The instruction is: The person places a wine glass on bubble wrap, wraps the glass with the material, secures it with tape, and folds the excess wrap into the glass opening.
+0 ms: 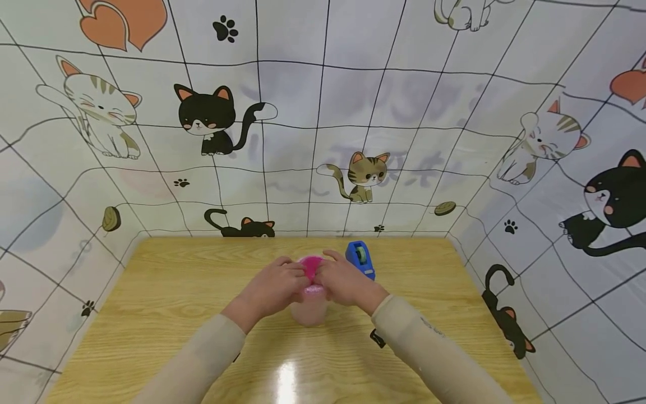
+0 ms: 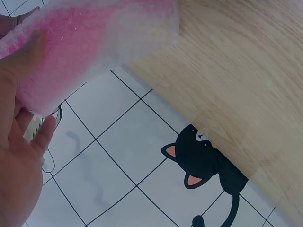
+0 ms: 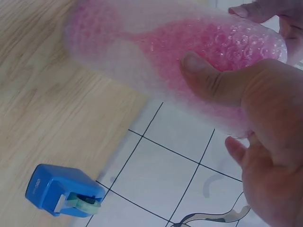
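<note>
A pink object wrapped in bubble wrap [image 1: 310, 311] stands near the table's far edge, between my two hands. My left hand [image 1: 277, 285] grips its upper part from the left. On the opposite side my right hand [image 1: 347, 280] holds it too. In the right wrist view, the pink part of the wrapped object [image 3: 203, 47] narrows midway and widens again under the clear bubbles. My right thumb [image 3: 208, 78] presses on the wrap. The left wrist view shows my left thumb [image 2: 26, 54] lying across the wrapped object [image 2: 71, 47].
A blue tape dispenser [image 1: 360, 259] with greenish tape stands just right of my right hand, near the back edge. A small black object [image 1: 377, 338] lies by my right sleeve, partly hidden. Cat-print sheeting [image 1: 292, 140] surrounds the wooden table [image 1: 176, 269] on three sides.
</note>
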Tool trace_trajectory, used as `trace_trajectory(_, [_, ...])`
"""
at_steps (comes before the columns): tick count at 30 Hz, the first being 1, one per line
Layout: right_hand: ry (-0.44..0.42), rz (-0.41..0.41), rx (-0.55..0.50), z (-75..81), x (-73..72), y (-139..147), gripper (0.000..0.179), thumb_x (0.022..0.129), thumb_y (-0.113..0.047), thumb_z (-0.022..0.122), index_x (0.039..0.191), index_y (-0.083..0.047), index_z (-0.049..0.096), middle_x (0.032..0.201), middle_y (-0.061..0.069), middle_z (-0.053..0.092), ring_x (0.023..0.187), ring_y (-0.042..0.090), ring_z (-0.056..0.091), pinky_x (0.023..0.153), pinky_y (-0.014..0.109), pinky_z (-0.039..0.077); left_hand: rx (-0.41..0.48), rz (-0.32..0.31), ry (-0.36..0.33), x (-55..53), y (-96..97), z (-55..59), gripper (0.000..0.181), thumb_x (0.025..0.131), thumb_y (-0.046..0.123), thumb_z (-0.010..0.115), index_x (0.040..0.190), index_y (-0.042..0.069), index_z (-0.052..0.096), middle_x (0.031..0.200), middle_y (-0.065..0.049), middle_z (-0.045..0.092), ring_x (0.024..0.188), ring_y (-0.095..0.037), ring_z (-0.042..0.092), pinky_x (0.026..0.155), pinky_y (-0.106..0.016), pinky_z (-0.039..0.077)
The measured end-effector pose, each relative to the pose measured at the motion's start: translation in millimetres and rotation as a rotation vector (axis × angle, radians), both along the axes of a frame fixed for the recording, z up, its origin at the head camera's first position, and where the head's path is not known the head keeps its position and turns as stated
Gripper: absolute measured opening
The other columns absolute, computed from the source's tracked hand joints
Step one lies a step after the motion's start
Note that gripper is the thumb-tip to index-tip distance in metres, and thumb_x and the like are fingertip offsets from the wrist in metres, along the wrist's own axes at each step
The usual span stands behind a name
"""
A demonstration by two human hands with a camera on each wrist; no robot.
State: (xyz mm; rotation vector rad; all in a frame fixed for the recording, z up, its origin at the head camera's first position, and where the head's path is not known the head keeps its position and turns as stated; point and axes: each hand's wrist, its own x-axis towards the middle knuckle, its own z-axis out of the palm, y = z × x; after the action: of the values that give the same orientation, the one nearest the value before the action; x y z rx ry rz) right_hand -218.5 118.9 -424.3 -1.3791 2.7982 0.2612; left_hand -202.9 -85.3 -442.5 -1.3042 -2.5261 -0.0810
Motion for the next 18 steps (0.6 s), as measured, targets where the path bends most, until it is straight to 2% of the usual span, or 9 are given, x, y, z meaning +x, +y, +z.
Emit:
trace_trajectory(3, [0.049, 0.041, -0.035, -3.4, 1.2, 3, 0.03, 0.077, -0.019, 0.081, 0.105, -0.021, 0.072, 0.112, -0.01, 0.071, 0.119, 0.012, 0.059, 0.118, 0.043, 0.03, 0.003, -0.005, -0.032, 0.9, 1.7, 0.6, 0.018, 0.078, 0.032, 0.079, 0.09, 0.022, 0.071, 0.093, 0.01, 0.074, 0.097, -0.009, 0.067, 0.098, -0.037, 0.05])
trace_trajectory(10, [0.182, 0.079, -0.126, -13.9, 3.5, 11, 0.04, 0.082, -0.013, 0.076, 0.119, -0.02, 0.065, 0.125, -0.007, 0.065, 0.129, 0.015, 0.051, 0.116, 0.04, 0.033, -0.026, 0.065, -0.056, 4.3, 5.8, -1.8, 0.02, 0.084, 0.04, 0.073, 0.089, 0.022, 0.066, 0.095, 0.009, 0.073, 0.093, -0.009, 0.066, 0.09, -0.038, 0.052])
trace_trajectory(13, [0.165, 0.057, -0.143, -13.7, 4.9, 13, 0.044, 0.082, -0.02, 0.077, 0.124, -0.02, 0.063, 0.13, -0.007, 0.063, 0.135, 0.016, 0.046, 0.117, 0.04, 0.031, -0.028, 0.102, -0.068, 5.5, 9.1, -3.5, 0.022, 0.084, 0.044, 0.071, 0.092, 0.024, 0.067, 0.097, 0.01, 0.074, 0.091, -0.008, 0.067, 0.088, -0.039, 0.051])
trace_trajectory(18, [0.069, 0.034, -0.208, -9.7, 6.7, 16, 0.048, 0.082, -0.038, 0.076, 0.124, -0.02, 0.063, 0.131, -0.007, 0.063, 0.136, 0.016, 0.045, 0.115, 0.038, 0.034, -0.013, 0.154, -0.098, 7.9, 13.3, -2.6, 0.025, 0.081, 0.047, 0.072, 0.093, 0.025, 0.069, 0.095, 0.01, 0.075, 0.087, -0.007, 0.068, 0.087, -0.041, 0.052])
